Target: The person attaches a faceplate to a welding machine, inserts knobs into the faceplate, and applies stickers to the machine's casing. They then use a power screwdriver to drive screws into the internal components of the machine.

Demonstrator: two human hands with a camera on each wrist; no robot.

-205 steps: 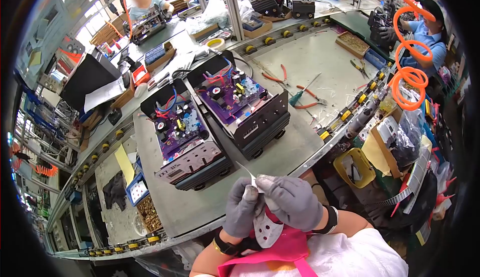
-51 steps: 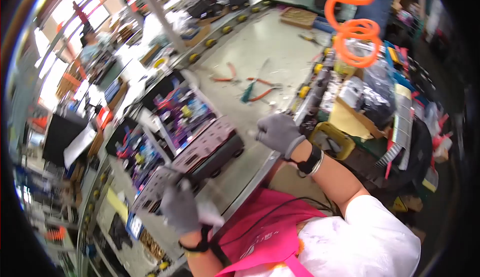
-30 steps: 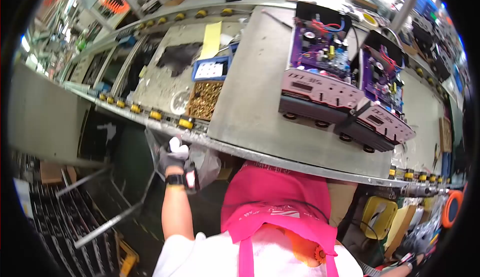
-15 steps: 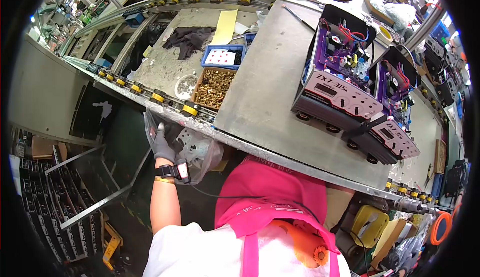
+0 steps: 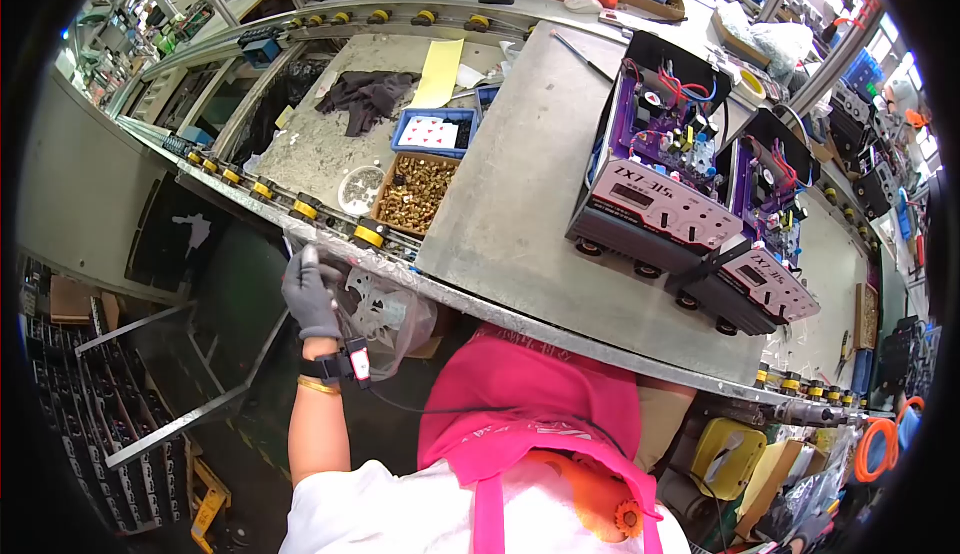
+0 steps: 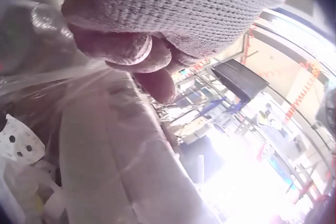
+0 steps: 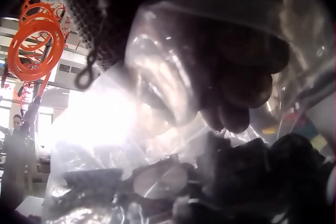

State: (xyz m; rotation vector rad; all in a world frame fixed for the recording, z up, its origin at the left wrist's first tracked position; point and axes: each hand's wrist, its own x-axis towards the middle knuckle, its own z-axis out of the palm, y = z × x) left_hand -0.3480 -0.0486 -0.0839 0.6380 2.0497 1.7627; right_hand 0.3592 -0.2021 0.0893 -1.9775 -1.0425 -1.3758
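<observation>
Grey-gloved left hand point(image 5: 308, 294) pinches one clear bag point(image 5: 397, 311) below two purple units point(image 5: 650, 179); only its wrist view shows the right hand point(image 7: 244, 85), grip unclear.

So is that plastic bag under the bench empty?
No: white scraps show through the clear plastic bag, which the left hand pinches.

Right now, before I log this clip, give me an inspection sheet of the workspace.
Surface: grey metal bench plate, two open units with purple boards on it.
Job's things: clear plastic bag hanging below bench edge, white punched pieces inside.
Clutter: tray of brass parts, blue tray, dark cloth, yellow sheet.
Hands: left hand grips the bag's rim; right hand behind clear film, grip unclear.
Cables: black wire from left wrist across pink apron.
Surroundings: roller rail with yellow wheels; orange coiled hose.
</observation>
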